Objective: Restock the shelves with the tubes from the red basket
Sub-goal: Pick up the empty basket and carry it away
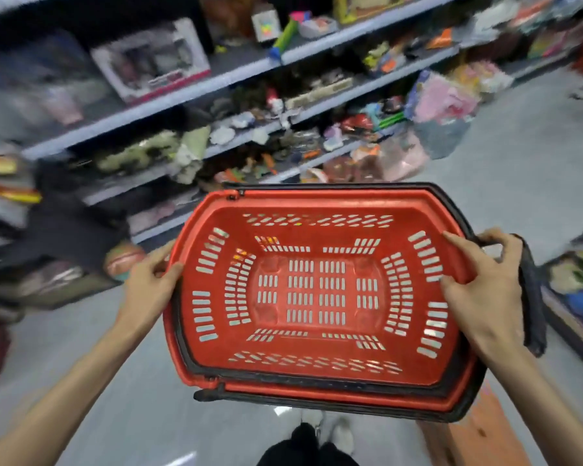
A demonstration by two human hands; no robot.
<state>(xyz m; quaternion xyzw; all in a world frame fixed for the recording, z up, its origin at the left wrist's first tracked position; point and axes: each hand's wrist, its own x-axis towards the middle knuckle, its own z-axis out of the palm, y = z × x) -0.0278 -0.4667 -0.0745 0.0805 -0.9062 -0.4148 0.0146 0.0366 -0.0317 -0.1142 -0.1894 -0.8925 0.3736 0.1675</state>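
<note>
The red basket (320,205) is held in the air in front of me, above the aisle floor, and nothing lies inside it. Its black handles are folded down around the rim. My left hand (150,285) grips the left rim, thumb over the edge. My right hand (482,287) grips the right rim and wall, fingers curled over the edge near the black handle. No tubes are visible in the basket.
Grey shelves (169,95) packed with toys and boxed goods run along the left and back. Pink and grey bags (441,112) stand on the floor ahead. More goods sit low at the right (576,280). An orange-brown box (478,435) is under the basket.
</note>
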